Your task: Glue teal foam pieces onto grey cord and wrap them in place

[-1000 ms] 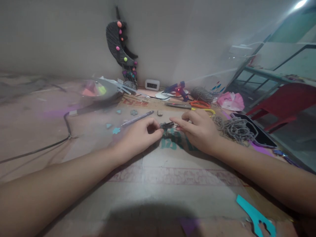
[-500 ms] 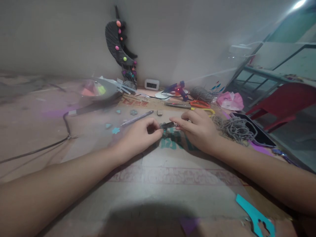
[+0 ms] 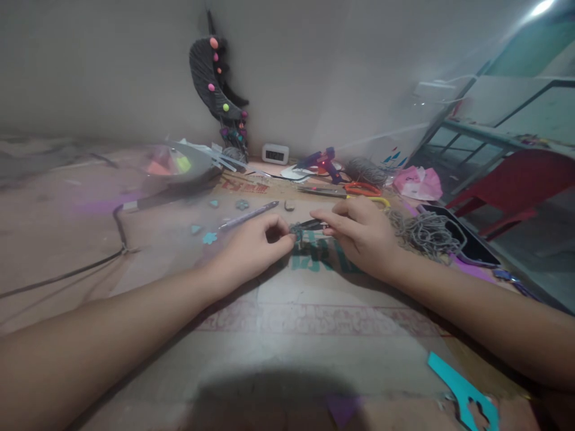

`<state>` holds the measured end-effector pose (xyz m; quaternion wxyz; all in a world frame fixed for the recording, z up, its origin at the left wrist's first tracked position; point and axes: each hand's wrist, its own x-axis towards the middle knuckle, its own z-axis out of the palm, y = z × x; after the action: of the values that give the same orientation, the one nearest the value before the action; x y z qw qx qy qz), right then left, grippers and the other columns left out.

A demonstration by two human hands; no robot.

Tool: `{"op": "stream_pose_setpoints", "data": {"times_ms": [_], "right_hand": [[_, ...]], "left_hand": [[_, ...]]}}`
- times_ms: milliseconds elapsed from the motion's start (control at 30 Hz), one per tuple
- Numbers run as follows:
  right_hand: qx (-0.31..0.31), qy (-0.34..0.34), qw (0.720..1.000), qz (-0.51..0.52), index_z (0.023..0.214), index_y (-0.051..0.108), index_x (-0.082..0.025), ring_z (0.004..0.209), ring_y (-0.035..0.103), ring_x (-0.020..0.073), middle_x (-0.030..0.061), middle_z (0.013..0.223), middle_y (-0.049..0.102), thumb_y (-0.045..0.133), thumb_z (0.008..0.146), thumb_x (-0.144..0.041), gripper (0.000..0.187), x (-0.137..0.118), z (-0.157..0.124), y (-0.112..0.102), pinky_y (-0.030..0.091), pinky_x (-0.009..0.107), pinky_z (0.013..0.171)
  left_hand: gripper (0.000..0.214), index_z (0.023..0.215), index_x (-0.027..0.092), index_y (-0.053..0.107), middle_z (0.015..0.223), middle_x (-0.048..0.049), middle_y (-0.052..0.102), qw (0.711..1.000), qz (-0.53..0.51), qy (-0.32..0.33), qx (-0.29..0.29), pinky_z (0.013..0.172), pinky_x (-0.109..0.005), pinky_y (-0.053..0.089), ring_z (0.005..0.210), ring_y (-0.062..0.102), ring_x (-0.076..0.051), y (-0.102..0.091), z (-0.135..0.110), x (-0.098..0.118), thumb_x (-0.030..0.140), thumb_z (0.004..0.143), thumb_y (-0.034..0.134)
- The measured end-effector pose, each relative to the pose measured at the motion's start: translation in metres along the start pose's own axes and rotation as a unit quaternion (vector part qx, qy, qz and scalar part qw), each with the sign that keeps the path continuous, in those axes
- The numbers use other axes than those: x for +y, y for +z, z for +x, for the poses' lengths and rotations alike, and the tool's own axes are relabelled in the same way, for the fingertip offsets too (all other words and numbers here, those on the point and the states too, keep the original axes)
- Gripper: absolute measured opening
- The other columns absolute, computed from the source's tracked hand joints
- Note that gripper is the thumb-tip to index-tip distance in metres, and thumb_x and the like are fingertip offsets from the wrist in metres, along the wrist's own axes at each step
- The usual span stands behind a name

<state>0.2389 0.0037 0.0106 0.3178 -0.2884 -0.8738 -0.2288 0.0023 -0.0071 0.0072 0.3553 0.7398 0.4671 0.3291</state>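
Observation:
In the head view my left hand (image 3: 265, 236) is closed in a pinch at the middle of the work surface. Its thumb and forefinger hold a small greyish-teal piece (image 3: 296, 231), partly hidden by the fingertips. Across from it, my right hand (image 3: 362, 230) is closed round a thin dark tool (image 3: 311, 224), whose exact kind I cannot make out. The tool's tip meets or lies very close to the piece. Left of the hands lie a pen (image 3: 249, 215), a bright blue flower cutout (image 3: 209, 238) and a greyish flower piece (image 3: 242, 205).
Behind my hands are scissors (image 3: 323, 191), a glue gun (image 3: 326, 163) with a red light, and a small digital clock (image 3: 275, 154). Grey yarn (image 3: 426, 233) and a phone-like dark slab (image 3: 476, 242) lie right. A teal cut sheet (image 3: 462, 383) lies near the front.
My right hand and the dark tool have shifted slightly to the right, and the tool looks a little flatter. My left hand keeps its pinch in nearly the same place.

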Motion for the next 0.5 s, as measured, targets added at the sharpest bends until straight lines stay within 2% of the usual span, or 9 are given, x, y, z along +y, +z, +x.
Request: {"op": "stream_pose_setpoints", "data": {"times_ms": [300, 500], "right_hand": [[-0.022, -0.001, 0.999, -0.026, 0.122, 0.072, -0.029, 0.077, 0.051, 0.0188, 0.0054, 0.087, 0.063, 0.048, 0.104, -0.032, 0.030, -0.0008, -0.0021, 0.0038, 0.040, 0.033, 0.071], [-0.028, -0.015, 0.999, -0.028, 0.126, 0.069, -0.031, 0.079, 0.050, 0.0195, 0.0051, 0.088, 0.062, 0.048, 0.104, -0.030, 0.031, -0.0017, -0.0020, 0.0045, 0.039, 0.034, 0.071]], "left_hand": [[0.012, 0.074, 0.022, 0.061, 0.076, 0.0005, 0.068, 1.000, 0.009, 0.001, 0.002, 0.073, -0.032, 0.046, 0.076, 0.061, -0.019, -0.0004, -0.0003, -0.0029, 0.029, 0.084, 0.058], [0.012, 0.073, 0.022, 0.061, 0.073, 0.0004, 0.068, 1.000, 0.010, -0.005, 0.002, 0.072, -0.033, 0.045, 0.073, 0.060, -0.019, 0.0005, 0.0007, -0.0024, 0.028, 0.083, 0.058]]}}
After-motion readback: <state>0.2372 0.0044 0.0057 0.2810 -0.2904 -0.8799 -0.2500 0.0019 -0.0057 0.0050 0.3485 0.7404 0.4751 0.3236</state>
